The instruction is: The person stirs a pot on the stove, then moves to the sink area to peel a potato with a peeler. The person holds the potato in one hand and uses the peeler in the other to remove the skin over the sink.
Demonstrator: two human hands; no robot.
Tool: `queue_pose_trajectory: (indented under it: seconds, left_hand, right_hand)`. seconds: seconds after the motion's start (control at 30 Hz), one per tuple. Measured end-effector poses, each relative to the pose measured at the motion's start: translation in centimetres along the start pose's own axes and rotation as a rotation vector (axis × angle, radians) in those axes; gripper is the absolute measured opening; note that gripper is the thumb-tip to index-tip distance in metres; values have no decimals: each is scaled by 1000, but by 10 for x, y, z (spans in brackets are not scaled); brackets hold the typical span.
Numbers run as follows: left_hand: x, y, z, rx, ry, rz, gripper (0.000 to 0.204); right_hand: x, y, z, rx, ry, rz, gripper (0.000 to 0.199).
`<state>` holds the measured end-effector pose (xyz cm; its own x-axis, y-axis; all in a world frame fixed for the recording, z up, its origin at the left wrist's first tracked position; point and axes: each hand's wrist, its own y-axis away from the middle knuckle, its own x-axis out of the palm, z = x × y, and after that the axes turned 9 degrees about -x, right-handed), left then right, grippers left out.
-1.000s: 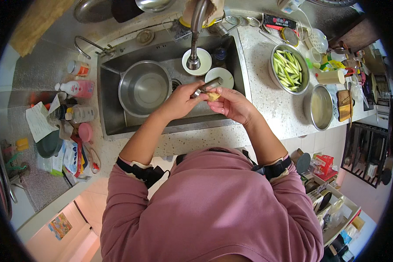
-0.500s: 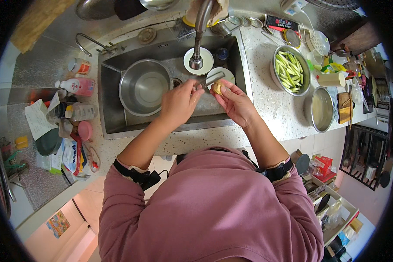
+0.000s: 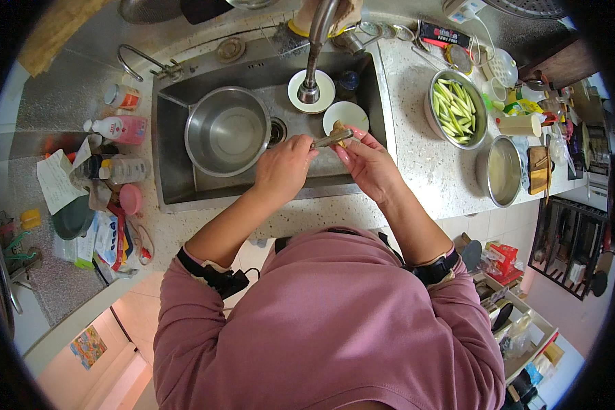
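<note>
While both hands are working above the steel sink (image 3: 184, 184), the left hand (image 3: 283, 167) is keeping its grip clenched around the handle of a small knife (image 3: 331, 139), whose blade is pointing right toward the other hand; the handle itself is hidden inside the fist. The right hand (image 3: 369, 164) is grasping a small yellowish-brown piece of food (image 3: 339, 128) at its fingertips, and the blade is touching it, though what kind of food it is stays hard to make out because the fingers are covering most of it. Both are hovering just in front of a small white plate (image 3: 346, 113) that is lying in the sink beside the base of the tap (image 3: 316, 41), whose upper end is being cut off by the frame's top edge. A steel bowl (image 3: 227, 130) is sitting in the sink's left half. On the speckled tabletop (image 3: 417, 164) to the right, a bowl of green vegetable strips (image 3: 458, 106) and an empty steel pot (image 3: 500, 171) are standing near each other. Bottles and packets at the left are bending into the blurred rim.
</note>
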<state>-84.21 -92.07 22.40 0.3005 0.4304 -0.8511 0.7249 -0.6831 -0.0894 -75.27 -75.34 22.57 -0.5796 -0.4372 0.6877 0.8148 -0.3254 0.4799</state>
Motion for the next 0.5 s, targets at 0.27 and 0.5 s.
queue_pose_trajectory:
  seconds: [0.27, 0.5]
  left_hand:
    - [3, -1, 6, 58, -36, 9, 18]
    - [14, -21, 28, -210, -132, 159, 20]
  right_hand:
    - [-7, -2, -3, 43, -11, 2, 22]
    - [-3, 8, 1, 151, 45, 121, 17]
